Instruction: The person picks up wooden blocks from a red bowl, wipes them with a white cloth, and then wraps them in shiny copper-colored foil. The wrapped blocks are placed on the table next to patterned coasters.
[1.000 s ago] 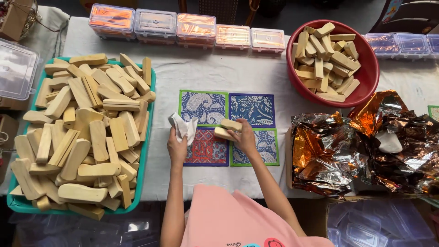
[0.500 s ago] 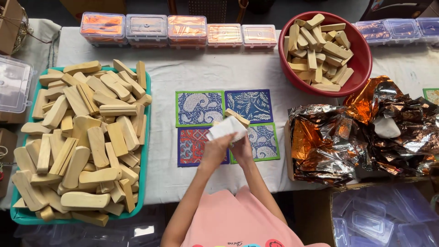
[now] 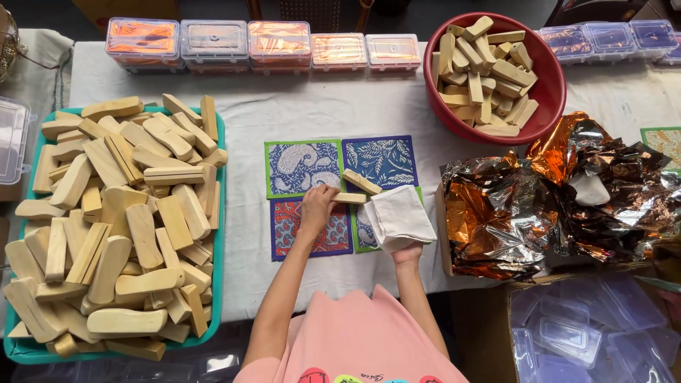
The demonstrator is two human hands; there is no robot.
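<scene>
- Presently, my left hand (image 3: 317,202) rested on the patterned mats, fingers closed around one end of a short wooden block (image 3: 349,198) that lay flat on the mat.
- A second wooden block (image 3: 362,181) lay tilted just above it, touching or nearly touching the first; I could not tell which.
- My right hand (image 3: 407,252) was mostly hidden under a folded white cloth (image 3: 399,216), which it held up from beneath; fingers gripped the cloth, though the grip itself was covered.
- Four square mats sat side by side in a block at the table's middle: green-edged mat (image 3: 301,167) and blue mat (image 3: 383,160) above, red mat (image 3: 312,230) below left, the fourth largely under the cloth.
- To my left, a teal tray (image 3: 221,142) was heaped with pale wooden blocks.
- At upper right, a red bowl (image 3: 550,85) held more blocks.
- Crumpled copper-coloured foil (image 3: 553,191) lay to the right of the cloth, near it.
- A row of clear lidded boxes (image 3: 280,44) with orange contents stood along the far edge of the white tablecloth (image 3: 319,106).
</scene>
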